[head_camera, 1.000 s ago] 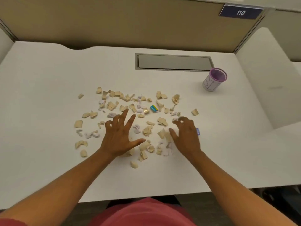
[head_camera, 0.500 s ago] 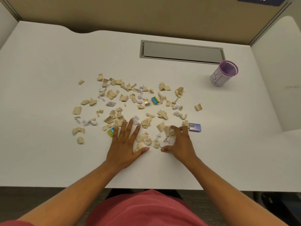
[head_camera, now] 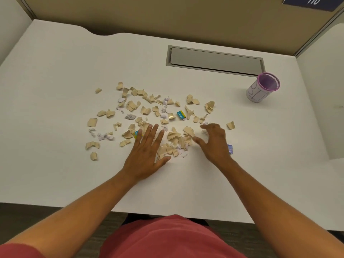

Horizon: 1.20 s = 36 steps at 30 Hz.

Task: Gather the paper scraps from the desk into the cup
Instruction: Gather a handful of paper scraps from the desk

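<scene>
Several tan and white paper scraps (head_camera: 149, 110) lie scattered across the middle of the white desk (head_camera: 55, 71), with a blue and yellow scrap (head_camera: 181, 115) among them. A denser heap (head_camera: 176, 140) sits between my hands. My left hand (head_camera: 147, 151) lies flat, fingers spread, palm down on the scraps at the heap's left side. My right hand (head_camera: 214, 141) is cupped with fingers apart at the heap's right side, holding nothing that I can see. The purple-rimmed cup (head_camera: 262, 87) stands upright at the far right, well away from both hands.
A grey cable hatch (head_camera: 214, 60) is set into the desk behind the scraps. Tan partition walls enclose the back and a white side panel (head_camera: 320, 90) rises at the right. A small blue item (head_camera: 230, 148) peeks out beside my right hand.
My right hand has opened and shifted right and farther out, away from the left hand. My left hand stays flat on the scraps. The camera view has shifted slightly.
</scene>
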Tool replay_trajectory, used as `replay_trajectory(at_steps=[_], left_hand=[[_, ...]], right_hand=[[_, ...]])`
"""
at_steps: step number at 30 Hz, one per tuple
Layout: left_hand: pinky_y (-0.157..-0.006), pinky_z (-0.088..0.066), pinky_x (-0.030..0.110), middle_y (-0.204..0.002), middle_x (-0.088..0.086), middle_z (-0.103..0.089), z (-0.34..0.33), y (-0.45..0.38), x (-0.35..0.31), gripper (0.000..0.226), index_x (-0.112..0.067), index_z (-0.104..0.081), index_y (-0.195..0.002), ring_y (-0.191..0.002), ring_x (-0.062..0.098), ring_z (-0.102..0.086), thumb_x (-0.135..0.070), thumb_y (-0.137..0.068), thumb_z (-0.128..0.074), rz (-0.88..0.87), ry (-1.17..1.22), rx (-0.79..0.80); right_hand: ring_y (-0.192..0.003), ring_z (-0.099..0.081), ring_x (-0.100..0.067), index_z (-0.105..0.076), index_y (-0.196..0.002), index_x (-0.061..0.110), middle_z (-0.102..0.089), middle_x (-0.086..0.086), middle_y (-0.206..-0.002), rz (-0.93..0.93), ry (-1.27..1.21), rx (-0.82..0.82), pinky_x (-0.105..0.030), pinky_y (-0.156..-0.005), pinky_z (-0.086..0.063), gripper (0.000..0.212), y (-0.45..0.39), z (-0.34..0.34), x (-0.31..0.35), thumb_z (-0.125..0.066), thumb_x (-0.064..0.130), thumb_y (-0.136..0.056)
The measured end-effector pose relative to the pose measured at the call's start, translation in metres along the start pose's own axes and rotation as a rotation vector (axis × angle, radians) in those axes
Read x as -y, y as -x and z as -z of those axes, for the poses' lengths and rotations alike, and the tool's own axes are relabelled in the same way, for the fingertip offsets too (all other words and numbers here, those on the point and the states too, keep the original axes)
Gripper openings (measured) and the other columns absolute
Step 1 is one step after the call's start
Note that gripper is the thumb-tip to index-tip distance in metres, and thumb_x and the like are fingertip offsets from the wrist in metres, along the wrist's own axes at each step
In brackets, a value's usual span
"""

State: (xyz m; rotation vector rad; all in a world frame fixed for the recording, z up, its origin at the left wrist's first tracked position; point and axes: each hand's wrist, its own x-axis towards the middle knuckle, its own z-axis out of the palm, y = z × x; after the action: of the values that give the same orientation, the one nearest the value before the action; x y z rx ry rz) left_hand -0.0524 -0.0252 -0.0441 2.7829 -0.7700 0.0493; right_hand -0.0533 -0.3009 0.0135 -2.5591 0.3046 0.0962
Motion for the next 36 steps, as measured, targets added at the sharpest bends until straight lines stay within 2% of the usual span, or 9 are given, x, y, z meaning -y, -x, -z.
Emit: replay_trajectory(at_steps=[3, 7, 11, 15, 20, 23, 26, 28, 36], left_hand=[[-0.133, -0.005, 0.052, -0.177, 0.008, 0.006, -0.005, 0.001, -0.016, 0.094, -0.019, -0.002, -0.169, -0.164, 0.029, 0.010, -0.078, -0.099, -0.027, 0.011, 0.056, 0.053], [-0.133, -0.005, 0.055, -0.177, 0.011, 0.009, -0.014, -0.015, -0.037, 0.096, -0.018, -0.001, -0.168, -0.164, 0.030, 0.012, -0.079, -0.099, -0.027, 0.026, 0.048, 0.146], [-0.132, -0.005, 0.055, -0.177, 0.009, 0.007, -0.013, -0.030, -0.046, 0.095, -0.019, -0.007, -0.169, -0.164, 0.025, 0.013, -0.080, -0.097, -0.024, 0.020, 0.089, 0.205], [-0.133, -0.011, 0.050, -0.177, 0.008, -0.002, 0.004, -0.028, -0.041, 0.095, -0.017, -0.015, -0.168, -0.165, 0.024, 0.003, -0.072, -0.096, -0.043, 0.049, 0.179, 0.114], [-0.113, -0.043, 0.054, -0.169, 0.009, -0.029, 0.030, -0.010, -0.037, 0.104, -0.024, -0.032, -0.161, -0.149, 0.038, -0.036, -0.072, -0.078, -0.071, 0.273, 0.008, 0.118], [-0.104, -0.045, 0.052, -0.173, 0.008, -0.013, 0.035, -0.015, -0.049, 0.115, -0.029, -0.016, -0.164, -0.146, 0.039, -0.032, -0.075, -0.075, -0.072, 0.380, -0.065, 0.301], [-0.105, -0.046, 0.052, -0.175, 0.004, -0.001, 0.035, -0.025, -0.059, 0.114, -0.035, -0.002, -0.166, -0.148, 0.038, -0.025, -0.065, -0.083, -0.073, 0.433, 0.009, 0.397], [-0.104, -0.048, 0.048, -0.174, 0.003, -0.006, 0.035, -0.031, -0.063, 0.109, -0.035, -0.003, -0.167, -0.145, 0.037, -0.028, -0.057, -0.087, -0.074, 0.433, 0.058, 0.408], [-0.101, -0.049, 0.037, -0.155, 0.002, -0.045, 0.029, -0.045, -0.071, 0.064, -0.022, -0.042, -0.158, -0.129, 0.029, -0.041, -0.021, -0.100, -0.067, 0.326, 0.267, 0.225]], right_hand=[[-0.154, -0.019, -0.036, -0.034, -0.157, 0.019, -0.026, -0.013, -0.166, -0.051, 0.168, 0.044, -0.048, -0.125, -0.019, 0.069, -0.002, -0.004, -0.006, -0.048, 0.057, -0.101], [-0.159, 0.002, -0.037, -0.015, -0.163, 0.027, -0.003, -0.006, -0.173, 0.016, 0.219, 0.160, -0.055, -0.127, -0.006, 0.068, 0.005, -0.019, 0.002, -0.032, 0.057, -0.105], [-0.160, -0.003, -0.030, -0.023, -0.162, 0.024, -0.012, -0.006, -0.172, 0.147, 0.107, 0.225, -0.048, -0.129, -0.010, 0.058, 0.016, -0.026, 0.014, -0.033, 0.045, -0.109], [-0.155, -0.021, -0.022, -0.035, -0.156, 0.023, -0.028, -0.004, -0.166, 0.165, -0.021, 0.160, -0.044, -0.125, -0.027, 0.057, 0.020, -0.013, 0.010, -0.049, 0.044, -0.105], [-0.151, -0.020, -0.027, -0.020, -0.160, 0.030, -0.018, -0.002, -0.168, 0.163, 0.147, 0.222, -0.044, -0.119, -0.033, 0.117, 0.010, -0.006, 0.016, -0.076, 0.075, -0.067], [-0.145, -0.026, -0.032, -0.011, -0.161, 0.033, -0.014, -0.003, -0.169, 0.151, 0.289, 0.266, -0.046, -0.111, -0.040, 0.128, 0.001, -0.015, 0.026, -0.076, 0.080, -0.061], [-0.137, -0.033, -0.032, -0.019, -0.159, 0.034, -0.022, -0.003, -0.163, 0.162, 0.350, 0.298, -0.041, -0.102, -0.045, 0.113, -0.004, -0.025, 0.029, -0.079, 0.068, -0.070], [-0.135, -0.034, -0.030, -0.031, -0.156, 0.035, -0.028, -0.003, -0.160, 0.177, 0.339, 0.295, -0.040, -0.096, -0.049, 0.095, -0.004, -0.030, 0.027, -0.081, 0.055, -0.077], [-0.116, -0.050, -0.027, -0.072, -0.116, 0.023, -0.055, -0.006, -0.129, 0.276, 0.244, 0.242, -0.036, -0.083, -0.049, 0.026, -0.004, -0.031, 0.024, -0.073, 0.023, -0.090]])
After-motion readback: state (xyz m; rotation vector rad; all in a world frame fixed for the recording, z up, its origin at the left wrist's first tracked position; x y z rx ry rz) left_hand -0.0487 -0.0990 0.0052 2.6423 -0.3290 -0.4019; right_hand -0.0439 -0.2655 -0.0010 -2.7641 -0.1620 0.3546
